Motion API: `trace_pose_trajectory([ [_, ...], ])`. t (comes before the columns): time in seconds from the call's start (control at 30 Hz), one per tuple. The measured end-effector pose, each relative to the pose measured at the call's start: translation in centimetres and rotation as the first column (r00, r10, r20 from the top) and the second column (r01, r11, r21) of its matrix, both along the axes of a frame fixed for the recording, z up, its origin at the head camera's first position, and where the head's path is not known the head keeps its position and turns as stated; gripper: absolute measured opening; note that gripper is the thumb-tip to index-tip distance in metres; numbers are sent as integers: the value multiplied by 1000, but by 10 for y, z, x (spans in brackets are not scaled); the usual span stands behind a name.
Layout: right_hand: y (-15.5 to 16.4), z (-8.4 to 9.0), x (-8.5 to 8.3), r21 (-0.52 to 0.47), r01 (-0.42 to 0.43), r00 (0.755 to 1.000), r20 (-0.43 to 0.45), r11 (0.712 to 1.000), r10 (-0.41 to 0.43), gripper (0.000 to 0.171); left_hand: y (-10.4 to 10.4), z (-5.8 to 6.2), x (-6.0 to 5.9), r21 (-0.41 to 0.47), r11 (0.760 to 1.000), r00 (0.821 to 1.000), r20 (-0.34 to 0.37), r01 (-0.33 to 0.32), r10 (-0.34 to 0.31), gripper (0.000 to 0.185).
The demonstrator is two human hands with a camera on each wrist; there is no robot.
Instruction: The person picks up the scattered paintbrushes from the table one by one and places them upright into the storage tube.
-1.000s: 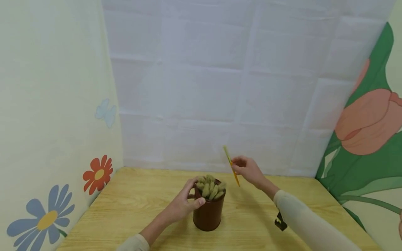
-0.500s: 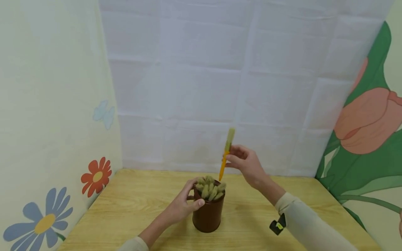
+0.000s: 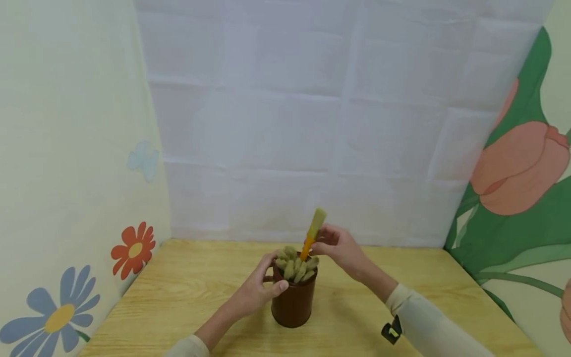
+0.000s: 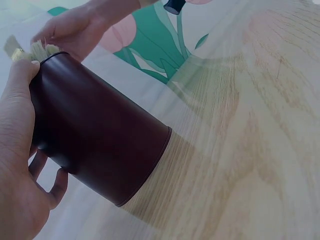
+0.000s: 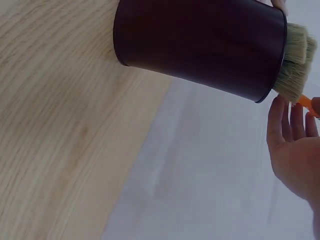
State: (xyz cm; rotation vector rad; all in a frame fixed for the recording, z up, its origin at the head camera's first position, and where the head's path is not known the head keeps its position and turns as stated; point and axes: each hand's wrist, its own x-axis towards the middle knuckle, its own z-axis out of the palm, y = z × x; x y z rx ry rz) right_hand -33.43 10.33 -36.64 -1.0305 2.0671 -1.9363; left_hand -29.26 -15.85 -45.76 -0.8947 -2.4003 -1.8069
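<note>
A dark brown cylindrical cup (image 3: pixel 292 306) stands upright on the wooden table, packed with several brushes (image 3: pixel 294 268) whose pale bristles show above its rim. My left hand (image 3: pixel 255 292) grips the cup near the top, thumb at the rim and other fingers around the far side. In my right hand (image 3: pixel 342 249) is a paintbrush (image 3: pixel 308 244) with an orange handle, pinched bristles up, slightly tilted. Its lower end is among the bristles at the cup's mouth; the tip is hidden. The right wrist view shows the orange handle (image 5: pixel 305 102) just beyond the bristles.
The pale wooden table (image 3: pixel 214 267) ends at a creased white backdrop (image 3: pixel 250 129). Flower-printed sheets stand at the left (image 3: pixel 85 148) and right (image 3: pixel 513 233). A small black device (image 3: pixel 391 330) hangs by the right sleeve.
My right hand has carried the paintbrush left over the cup, then lowered its handle end into the mouth. The left hand keeps its grip and the cup stays in place.
</note>
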Motion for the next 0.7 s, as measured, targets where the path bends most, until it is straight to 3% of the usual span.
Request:
trace_pose_trajectory([
  [0.17,-2,2,2,88,38,999,-28,995,-36,25,-4,1,-1,9,1000,1000,19,-4,4,63],
  [0.4,-2,5,4,199,107,984,-165,974,-74,18,-4,-1,-2,5,1000,1000,4,1,-1,62],
  [0.57,-3,-3,2,289,81,986,-161,954,-34,17,-3,-2,-1,7,1000,1000,1,13,-13,63],
  [0.7,-3,-6,2,275,64,989,-145,959,-25,21,-2,-1,-1,9,1000,1000,22,20,-20,63],
])
